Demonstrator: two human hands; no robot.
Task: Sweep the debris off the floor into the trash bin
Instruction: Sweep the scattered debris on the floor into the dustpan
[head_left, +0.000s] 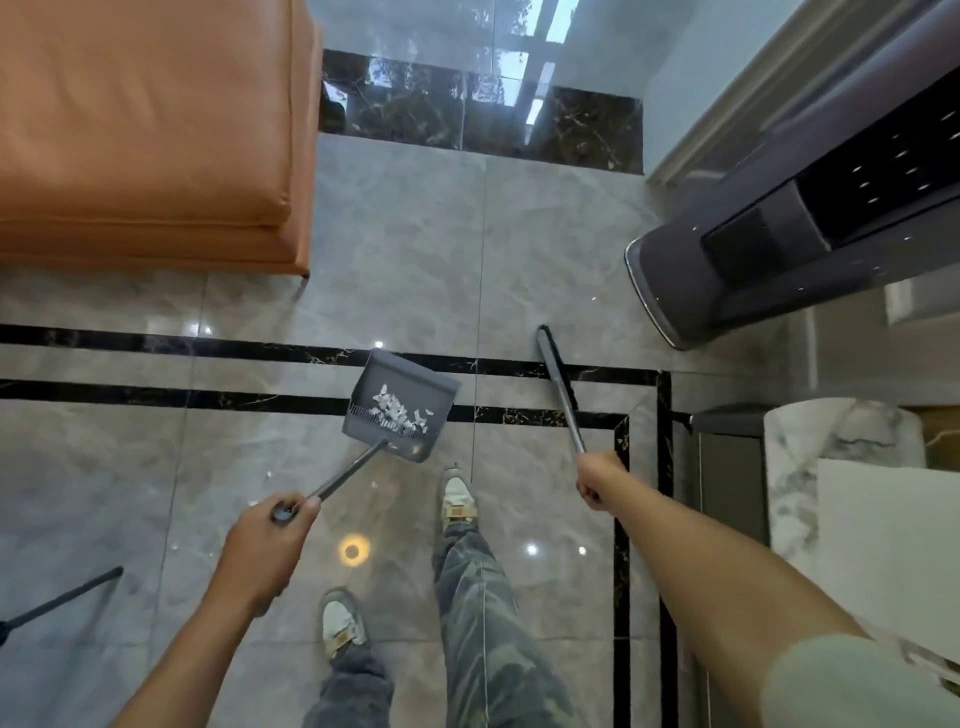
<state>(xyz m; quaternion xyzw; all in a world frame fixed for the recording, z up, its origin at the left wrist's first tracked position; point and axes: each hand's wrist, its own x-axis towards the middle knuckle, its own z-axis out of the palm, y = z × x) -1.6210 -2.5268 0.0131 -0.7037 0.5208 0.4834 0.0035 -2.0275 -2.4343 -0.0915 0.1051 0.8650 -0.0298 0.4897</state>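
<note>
The person's two legs in faded camouflage trousers (478, 613) point forward over a glossy grey marble floor (400, 249), the left shoe (340, 626) behind and the right shoe (458, 499) ahead. At the lower left a thin dark rod (62, 597) slants across the tiles, its lower end out of view. The left hand (270, 530) has its fingers curled round the end of the dustpan's handle (348, 473), which runs up and to the right to the grey dustpan (402, 402). The right hand (597, 480) is closed in a fist round the top of the broom (556, 371), whose shaft leans away up and to the left, with dark bristles along the right edge of its long head. Most of the debris (395, 410), a heap of small white paper scraps, lies inside the dustpan, gathered toward its toothed rear wall near the handle. A few loose white bits (268, 474) sit on the tiles to the left of the handle, near the left hand. The dustpan overlaps the nearer of two black stripes (156, 343) crossing the floor; whether it rests on the tiles cannot be told. To the right stands a marble-topped cabinet (841, 441). Farther off, an orange leather cushion seat (145, 130) fills the upper left, and a tall grey appliance with a dark panel (753, 249) stands at the upper right. Beyond them a wide dark marble band (571, 130) crosses the floor.
</note>
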